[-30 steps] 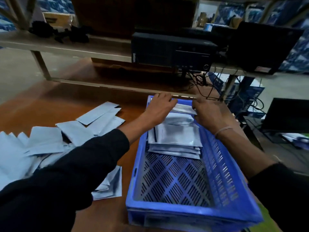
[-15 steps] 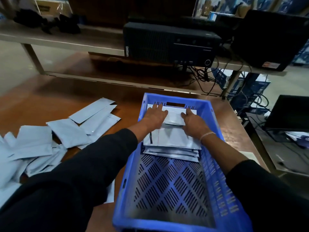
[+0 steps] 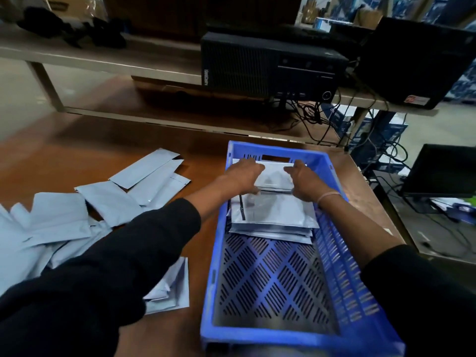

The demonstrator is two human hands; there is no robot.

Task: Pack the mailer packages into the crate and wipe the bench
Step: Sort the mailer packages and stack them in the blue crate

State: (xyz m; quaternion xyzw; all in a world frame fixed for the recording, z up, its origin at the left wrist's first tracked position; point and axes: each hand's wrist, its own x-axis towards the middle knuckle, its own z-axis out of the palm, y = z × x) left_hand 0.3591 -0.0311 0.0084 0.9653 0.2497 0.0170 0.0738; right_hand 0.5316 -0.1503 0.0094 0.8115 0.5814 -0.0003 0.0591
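Blue plastic, slotted all over its floor: that is the crate [image 3: 273,276], standing at the right end of the desk [image 3: 64,155], and both of the person's hands are in its far end. The left hand [image 3: 243,176] and the right hand [image 3: 306,182] bracket a small mailer [image 3: 275,176] from either side, fingers [image 3: 251,163] curled over its edges, setting it against the far wall on top of the stack of mailers [image 3: 273,215] already lying there. Whether the thumbs pinch underneath I cannot quite tell from here.

To do this well, I would say the mailer should be squared to the far wall and pressed flat before letting go, so the pile keeps level and the near half of the crate stays free for more rows.

Plenty is left: loose mailers [image 3: 85,204] lie fanned across the left part of the desk, and one crumpled mailer [image 3: 167,292] sits near the front edge, just beside the crate's left wall. No cloth for wiping shows anywhere. Behind, on a shelf [image 3: 103,60], stands a black computer case [image 3: 268,65] with cables [image 3: 311,117] drooping toward the desk's back right corner; those could snag a reaching sleeve.
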